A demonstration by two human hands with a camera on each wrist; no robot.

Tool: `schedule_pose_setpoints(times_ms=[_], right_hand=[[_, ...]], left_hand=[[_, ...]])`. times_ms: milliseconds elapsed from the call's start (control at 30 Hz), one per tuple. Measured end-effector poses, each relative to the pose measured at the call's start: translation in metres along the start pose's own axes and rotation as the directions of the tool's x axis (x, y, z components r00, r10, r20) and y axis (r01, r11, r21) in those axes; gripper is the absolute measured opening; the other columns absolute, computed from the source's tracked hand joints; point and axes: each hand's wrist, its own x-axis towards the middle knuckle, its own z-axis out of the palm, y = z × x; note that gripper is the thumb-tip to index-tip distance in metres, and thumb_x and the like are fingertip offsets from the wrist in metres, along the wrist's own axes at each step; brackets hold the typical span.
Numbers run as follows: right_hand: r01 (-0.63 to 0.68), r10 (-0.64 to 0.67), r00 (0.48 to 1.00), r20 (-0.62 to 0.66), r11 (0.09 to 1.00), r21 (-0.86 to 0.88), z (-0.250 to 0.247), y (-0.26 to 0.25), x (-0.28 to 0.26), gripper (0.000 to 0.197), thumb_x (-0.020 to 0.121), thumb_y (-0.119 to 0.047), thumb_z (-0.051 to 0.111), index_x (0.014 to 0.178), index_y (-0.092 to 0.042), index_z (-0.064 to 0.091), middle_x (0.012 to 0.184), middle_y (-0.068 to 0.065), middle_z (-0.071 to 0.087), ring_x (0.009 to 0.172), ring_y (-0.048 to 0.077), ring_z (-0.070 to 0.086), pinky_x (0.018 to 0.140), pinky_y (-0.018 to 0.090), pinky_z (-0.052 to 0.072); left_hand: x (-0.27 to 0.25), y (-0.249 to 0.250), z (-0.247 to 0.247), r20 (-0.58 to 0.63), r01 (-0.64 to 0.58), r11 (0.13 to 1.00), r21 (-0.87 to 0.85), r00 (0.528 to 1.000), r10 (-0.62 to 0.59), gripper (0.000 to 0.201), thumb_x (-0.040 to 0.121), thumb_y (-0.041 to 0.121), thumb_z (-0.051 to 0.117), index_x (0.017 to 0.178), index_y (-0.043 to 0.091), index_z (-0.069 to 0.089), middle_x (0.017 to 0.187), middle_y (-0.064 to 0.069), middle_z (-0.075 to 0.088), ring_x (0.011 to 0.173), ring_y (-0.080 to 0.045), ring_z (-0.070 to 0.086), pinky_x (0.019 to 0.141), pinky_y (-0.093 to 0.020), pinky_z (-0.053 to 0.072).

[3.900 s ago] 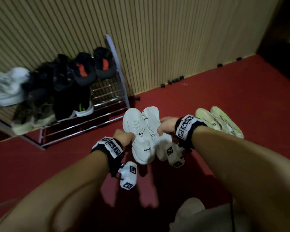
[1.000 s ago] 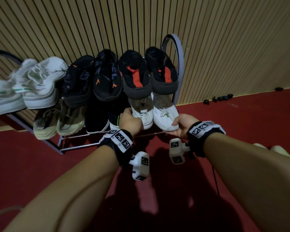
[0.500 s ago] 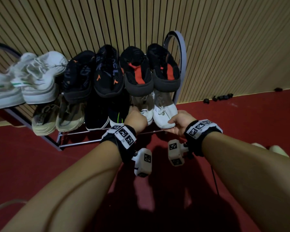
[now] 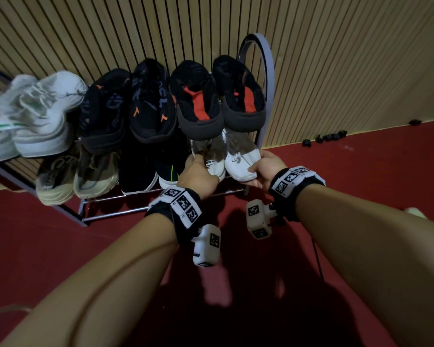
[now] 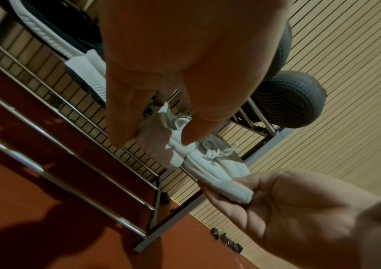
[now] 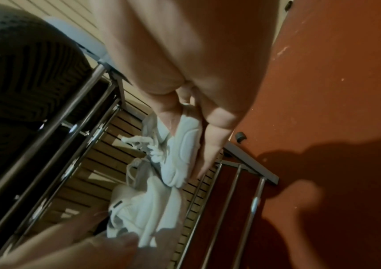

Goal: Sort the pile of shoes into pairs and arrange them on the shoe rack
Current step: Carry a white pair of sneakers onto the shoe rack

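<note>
A pair of white sneakers stands at the right end of the lower tier of the metal shoe rack, toes toward the wall. My left hand pinches the collar of the left white sneaker. My right hand grips the heel of the right white sneaker, thumb on one side and fingers along the other. Their toes are hidden under the black-and-red pair on the upper tier.
The upper tier also holds a white pair and a black pair with orange marks. On the lower tier are a beige pair and a black pair. Small black bits lie by the slatted wall. A pale shoe lies on the red floor.
Both hands carried the white pair from the floor to the rack's lower tier. Over the last second they have slid the shoes a little deeper under the upper tier.
</note>
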Motion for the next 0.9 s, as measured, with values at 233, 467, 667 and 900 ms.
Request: schedule_pose_setpoints(times_ms=[233, 467, 667, 900], right_hand=[[-0.037, 0.032, 0.998, -0.057, 0.995, -0.094, 0.01, 0.0, 0.01, 0.047, 0.085, 0.013, 0.051, 0.128, -0.005, 0.054, 0.127, 0.02, 0.059, 0.107, 0.043, 0.062, 0.08, 0.055, 0.056], [-0.074, 0.075, 0.997, 0.0, 0.98, 0.183, 0.012, -0.002, 0.004, 0.047, 0.089, 0.02, 0.036, 0.129, 0.002, 0.051, 0.125, 0.024, 0.06, 0.106, 0.042, 0.061, 0.062, 0.053, 0.054], [-0.136, 0.138, 0.99, 0.011, 0.955, 0.264, 0.014, 0.0, 0.003, 0.046, 0.093, 0.016, 0.032, 0.133, 0.001, 0.048, 0.128, 0.024, 0.059, 0.113, 0.041, 0.06, 0.062, 0.052, 0.052], [-0.155, 0.164, 0.986, -0.016, 0.958, 0.243, 0.016, 0.008, 0.006, 0.035, 0.096, 0.01, 0.04, 0.13, 0.003, 0.049, 0.129, 0.025, 0.057, 0.114, 0.042, 0.058, 0.07, 0.052, 0.051]], left_hand=[[-0.001, 0.0, 0.002, 0.029, -0.049, 0.999, 0.02, 0.998, 0.048, 0.055, 0.08, 0.031, 0.066, 0.129, 0.019, 0.043, 0.15, -0.007, 0.029, 0.116, -0.035, 0.054, 0.083, -0.034, 0.042], [-0.004, 0.0, -0.001, 0.075, -0.035, 0.999, -0.007, 0.997, 0.035, 0.06, 0.077, 0.022, 0.063, 0.134, 0.025, 0.043, 0.158, -0.003, 0.014, 0.119, -0.036, 0.053, 0.086, -0.03, 0.041], [-0.002, -0.002, -0.001, 0.06, -0.032, 0.999, -0.015, 0.998, 0.033, 0.057, 0.082, 0.027, 0.063, 0.135, 0.02, 0.044, 0.158, -0.002, 0.015, 0.129, -0.031, 0.046, 0.095, -0.03, 0.04], [-0.004, -0.005, -0.001, 0.077, -0.04, 0.999, -0.031, 0.996, 0.042, 0.065, 0.081, 0.027, 0.063, 0.141, 0.022, 0.039, 0.159, 0.002, 0.013, 0.133, -0.03, 0.042, 0.105, -0.036, 0.04]])
